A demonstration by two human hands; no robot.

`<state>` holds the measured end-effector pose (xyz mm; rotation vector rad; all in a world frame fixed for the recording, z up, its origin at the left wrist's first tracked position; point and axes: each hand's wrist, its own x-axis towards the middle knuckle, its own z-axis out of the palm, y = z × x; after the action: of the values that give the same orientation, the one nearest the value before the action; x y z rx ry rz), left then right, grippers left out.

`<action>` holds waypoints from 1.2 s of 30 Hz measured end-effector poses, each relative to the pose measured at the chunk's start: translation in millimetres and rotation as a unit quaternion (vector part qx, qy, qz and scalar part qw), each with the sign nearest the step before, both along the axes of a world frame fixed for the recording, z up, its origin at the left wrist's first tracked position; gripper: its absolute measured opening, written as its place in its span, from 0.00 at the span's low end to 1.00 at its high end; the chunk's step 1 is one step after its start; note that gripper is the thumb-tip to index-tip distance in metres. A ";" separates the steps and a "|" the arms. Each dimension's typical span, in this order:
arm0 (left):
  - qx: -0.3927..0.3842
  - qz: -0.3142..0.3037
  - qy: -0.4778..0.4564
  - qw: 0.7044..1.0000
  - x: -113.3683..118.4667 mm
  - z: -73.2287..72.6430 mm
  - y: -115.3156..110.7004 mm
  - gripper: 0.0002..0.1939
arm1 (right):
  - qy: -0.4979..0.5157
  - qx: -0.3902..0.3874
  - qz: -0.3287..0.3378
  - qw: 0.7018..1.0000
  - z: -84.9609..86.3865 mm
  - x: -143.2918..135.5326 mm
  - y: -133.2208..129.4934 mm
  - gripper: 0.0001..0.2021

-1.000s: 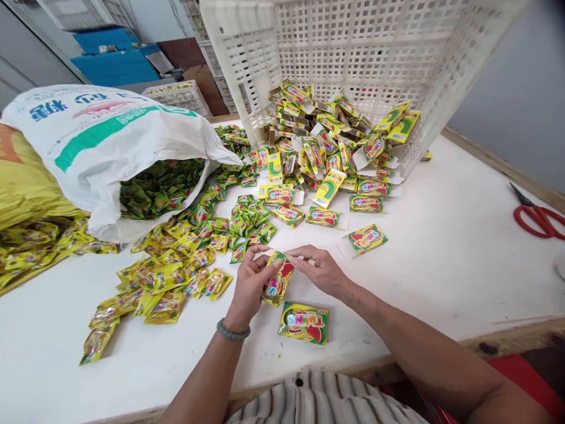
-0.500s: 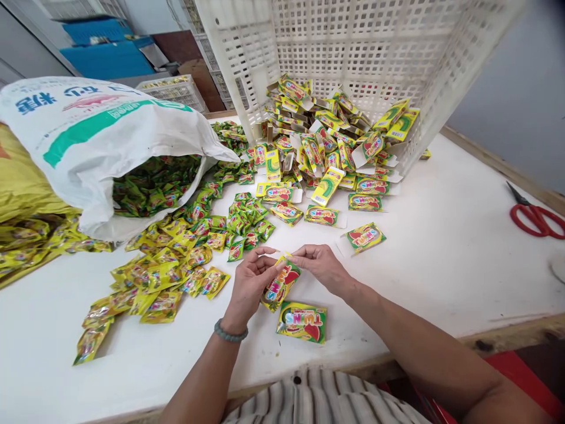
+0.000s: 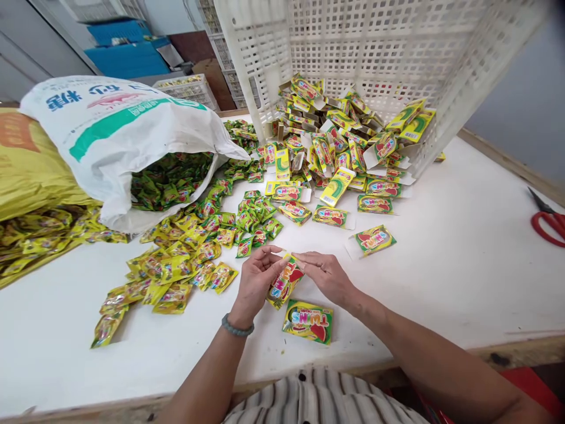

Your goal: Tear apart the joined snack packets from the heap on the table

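Note:
A small yellow and green TWINS box (image 3: 286,284) is tilted between my two hands near the front of the white table. My left hand (image 3: 257,281) grips its left side and upper end. The fingers of my right hand (image 3: 325,275) pinch the same box at its top end, by the flap. Just below it, another TWINS box (image 3: 308,321) lies flat on the table. Green candy packets (image 3: 249,219) and yellow candy packets (image 3: 176,268) are spread to the left and beyond my left hand.
A tipped white plastic crate (image 3: 362,53) holds a heap of boxes (image 3: 324,150) that spills onto the table (image 3: 459,259). A white sack (image 3: 145,129) of green packets and a yellow sack (image 3: 35,168) stand left. Red-handled scissors (image 3: 547,227) lie far right.
The view has shifted slightly, so the table and its contents appear further right. My right fingers lie flatter over the box's top end; both hands still hold it.

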<state>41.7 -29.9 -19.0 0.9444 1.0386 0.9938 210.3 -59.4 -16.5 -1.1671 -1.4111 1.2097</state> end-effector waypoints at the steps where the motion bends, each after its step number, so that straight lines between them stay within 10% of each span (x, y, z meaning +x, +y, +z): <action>1: -0.006 0.010 -0.007 1.000 0.8 -0.5 0.0 0.21 | 0.009 -0.004 0.001 1.000 0.6 -2.9 -2.9 0.16; 10: -0.027 0.024 -0.046 0.998 5.2 4.0 -1.5 0.23 | 0.066 -0.032 -0.023 0.997 0.5 -10.6 -6.3 0.21; 13: 0.004 -0.134 0.011 0.991 6.3 13.9 -7.8 0.21 | -0.085 0.044 -0.151 0.984 1.4 20.1 11.0 0.19; 17: 0.175 -0.340 0.199 0.903 7.4 25.5 -21.0 0.15 | -0.386 -0.033 -0.408 0.827 -3.4 89.8 30.0 0.25; 20: 0.228 -0.404 0.271 0.843 2.0 26.8 -31.1 0.14 | -0.436 -0.222 -0.365 0.792 -12.7 125.5 33.3 0.33; 23: 0.205 -0.428 0.258 0.841 -13.6 24.8 -38.1 0.15 | -0.466 -0.169 -0.280 0.822 -23.3 116.7 27.8 0.32; 26: 0.195 -0.355 0.260 0.877 -41.1 23.8 -36.2 0.13 | -0.483 -0.084 -0.194 0.850 -29.1 69.1 16.6 0.30; 29: 0.210 -0.115 0.365 0.900 -75.9 20.7 -23.8 0.09 | -0.435 -0.013 -0.091 0.896 -24.1 14.5 7.8 0.26; 32: 0.227 0.053 0.529 0.816 -105.8 11.7 -8.3 0.12 | -0.382 0.016 0.036 0.923 -6.0 -23.1 13.6 0.19; 36: 0.152 0.081 0.629 0.758 -119.7 -4.7 5.6 0.14 | -0.413 0.172 0.104 0.889 18.2 -59.1 51.1 0.26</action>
<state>-78.0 -24.3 -23.7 1.9221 2.1320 0.5666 151.2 -8.2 1.7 -1.3564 -2.3212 0.5306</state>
